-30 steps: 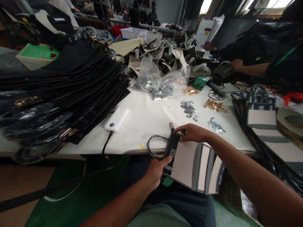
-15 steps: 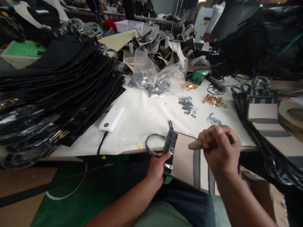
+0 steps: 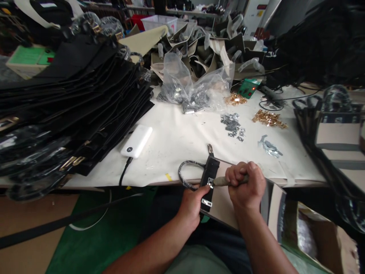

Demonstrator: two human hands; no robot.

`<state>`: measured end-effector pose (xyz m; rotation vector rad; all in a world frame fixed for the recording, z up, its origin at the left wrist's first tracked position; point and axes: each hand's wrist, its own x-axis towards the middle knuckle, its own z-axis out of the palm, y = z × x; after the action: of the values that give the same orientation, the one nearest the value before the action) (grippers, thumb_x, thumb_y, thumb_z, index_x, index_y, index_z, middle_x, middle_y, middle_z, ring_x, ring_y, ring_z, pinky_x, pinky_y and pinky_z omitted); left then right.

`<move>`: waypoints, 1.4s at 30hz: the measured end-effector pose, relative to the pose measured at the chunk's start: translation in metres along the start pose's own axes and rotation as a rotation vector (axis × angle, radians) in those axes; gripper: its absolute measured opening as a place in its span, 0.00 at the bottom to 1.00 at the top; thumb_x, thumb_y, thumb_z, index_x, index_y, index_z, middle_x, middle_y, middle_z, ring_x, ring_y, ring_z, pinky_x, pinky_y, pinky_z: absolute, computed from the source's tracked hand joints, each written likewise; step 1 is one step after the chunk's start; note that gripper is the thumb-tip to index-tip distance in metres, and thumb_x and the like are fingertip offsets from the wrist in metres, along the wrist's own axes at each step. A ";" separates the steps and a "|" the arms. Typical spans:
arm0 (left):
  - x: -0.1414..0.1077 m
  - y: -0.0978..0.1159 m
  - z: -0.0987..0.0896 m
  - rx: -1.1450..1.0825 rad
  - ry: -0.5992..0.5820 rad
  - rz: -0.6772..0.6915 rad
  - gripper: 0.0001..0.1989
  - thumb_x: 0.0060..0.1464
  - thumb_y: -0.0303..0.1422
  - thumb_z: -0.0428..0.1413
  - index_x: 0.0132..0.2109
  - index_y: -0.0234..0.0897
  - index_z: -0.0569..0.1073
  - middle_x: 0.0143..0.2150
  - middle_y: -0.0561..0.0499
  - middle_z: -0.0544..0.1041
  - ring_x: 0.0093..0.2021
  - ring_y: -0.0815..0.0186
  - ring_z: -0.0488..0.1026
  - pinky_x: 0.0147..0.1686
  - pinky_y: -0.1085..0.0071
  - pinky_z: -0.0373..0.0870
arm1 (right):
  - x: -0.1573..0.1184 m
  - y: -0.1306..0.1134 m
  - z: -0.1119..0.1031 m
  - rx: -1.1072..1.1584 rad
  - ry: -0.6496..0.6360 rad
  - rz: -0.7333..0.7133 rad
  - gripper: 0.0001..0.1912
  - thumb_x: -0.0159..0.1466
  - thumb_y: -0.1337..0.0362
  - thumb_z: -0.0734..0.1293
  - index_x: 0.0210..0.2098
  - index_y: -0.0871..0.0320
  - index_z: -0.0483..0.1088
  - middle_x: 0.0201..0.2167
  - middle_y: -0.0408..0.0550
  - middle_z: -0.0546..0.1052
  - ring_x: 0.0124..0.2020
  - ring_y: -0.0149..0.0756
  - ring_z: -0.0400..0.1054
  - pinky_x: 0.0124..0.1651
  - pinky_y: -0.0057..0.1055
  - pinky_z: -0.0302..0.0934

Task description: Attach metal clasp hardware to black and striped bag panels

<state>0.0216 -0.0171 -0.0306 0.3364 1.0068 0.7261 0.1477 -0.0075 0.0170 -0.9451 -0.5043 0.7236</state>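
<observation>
My left hand (image 3: 190,203) grips the edge of a flat bag piece (image 3: 224,199), beige inside with a black band (image 3: 214,167). Its thumb presses beside a small square metal plate (image 3: 210,182) on that band. A second silver plate (image 3: 207,203) sits lower on it. My right hand (image 3: 247,186) is wrapped round a tapered grey-brown tool (image 3: 221,181), its narrow tip at the square plate; whether it touches cannot be told. From the piece's far side stick out a plastic-wrapped handle loop (image 3: 182,167) and a metal clasp tab (image 3: 210,149).
Black bag pieces (image 3: 94,91) are piled at left by a white power bank (image 3: 137,141). Grey square plates (image 3: 231,123), gold fittings (image 3: 269,118) and silver strips (image 3: 270,146) lie on the table. More bag pieces (image 3: 332,148) stand right, above an open cardboard box (image 3: 325,239).
My right hand has moved left and down, bringing the tool's tip from above the beige panel to the square plate. My left hand keeps its hold; the view has shifted slightly.
</observation>
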 end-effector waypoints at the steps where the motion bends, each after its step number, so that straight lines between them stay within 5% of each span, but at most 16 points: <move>1: 0.000 0.000 0.000 0.004 0.000 0.007 0.18 0.41 0.39 0.71 0.35 0.29 0.83 0.34 0.41 0.83 0.35 0.55 0.80 0.36 0.66 0.72 | -0.002 0.000 0.001 -0.006 -0.019 -0.013 0.18 0.68 0.58 0.67 0.24 0.56 0.63 0.17 0.34 0.59 0.14 0.25 0.52 0.19 0.27 0.51; 8: -0.003 0.003 0.000 0.012 -0.017 0.025 0.18 0.43 0.39 0.70 0.39 0.29 0.82 0.36 0.40 0.83 0.36 0.53 0.80 0.38 0.63 0.73 | -0.007 0.004 0.001 -0.066 -0.138 -0.045 0.18 0.68 0.60 0.67 0.23 0.57 0.65 0.18 0.36 0.62 0.15 0.26 0.55 0.19 0.27 0.52; 18: -0.001 0.007 0.000 0.014 -0.041 0.030 0.14 0.49 0.36 0.66 0.40 0.29 0.83 0.40 0.39 0.84 0.41 0.52 0.80 0.44 0.61 0.73 | 0.006 0.004 -0.001 0.039 0.042 0.004 0.17 0.67 0.60 0.63 0.22 0.56 0.63 0.15 0.34 0.58 0.12 0.25 0.49 0.17 0.27 0.50; 23: -0.001 0.007 0.001 0.022 -0.056 0.030 0.14 0.49 0.38 0.67 0.38 0.31 0.83 0.40 0.40 0.84 0.43 0.51 0.80 0.44 0.61 0.73 | -0.005 0.009 0.006 -0.154 -0.154 -0.093 0.16 0.69 0.62 0.64 0.24 0.56 0.65 0.17 0.35 0.60 0.14 0.26 0.53 0.19 0.27 0.51; 29: 0.000 0.003 -0.001 0.009 0.012 0.136 0.10 0.44 0.33 0.70 0.34 0.33 0.82 0.36 0.44 0.84 0.40 0.55 0.80 0.44 0.64 0.73 | -0.005 0.004 0.026 -0.707 -0.593 -0.177 0.18 0.68 0.61 0.69 0.23 0.57 0.66 0.20 0.40 0.68 0.23 0.29 0.60 0.27 0.29 0.55; 33: -0.003 0.003 0.001 -0.037 -0.016 0.097 0.15 0.41 0.33 0.70 0.37 0.30 0.83 0.37 0.42 0.84 0.35 0.55 0.80 0.38 0.64 0.74 | 0.006 -0.003 0.030 -0.625 -0.507 0.050 0.22 0.69 0.53 0.68 0.22 0.56 0.63 0.16 0.38 0.65 0.18 0.28 0.57 0.22 0.28 0.52; 36: -0.005 0.004 0.002 -0.061 -0.050 0.091 0.15 0.40 0.32 0.69 0.36 0.28 0.83 0.31 0.43 0.83 0.32 0.57 0.79 0.37 0.65 0.74 | 0.010 -0.005 0.033 -0.509 -0.443 0.087 0.24 0.68 0.50 0.68 0.22 0.54 0.61 0.16 0.38 0.65 0.16 0.28 0.56 0.20 0.28 0.52; 42: -0.001 -0.001 -0.001 -0.057 -0.004 0.126 0.15 0.41 0.30 0.67 0.40 0.31 0.83 0.36 0.45 0.84 0.32 0.60 0.79 0.35 0.68 0.73 | 0.002 -0.003 0.050 -0.709 -0.674 0.066 0.23 0.68 0.51 0.67 0.21 0.56 0.64 0.16 0.39 0.65 0.19 0.28 0.57 0.23 0.28 0.52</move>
<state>0.0208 -0.0187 -0.0315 0.3542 0.9650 0.8663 0.1169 0.0198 0.0450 -1.3700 -1.3893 0.9450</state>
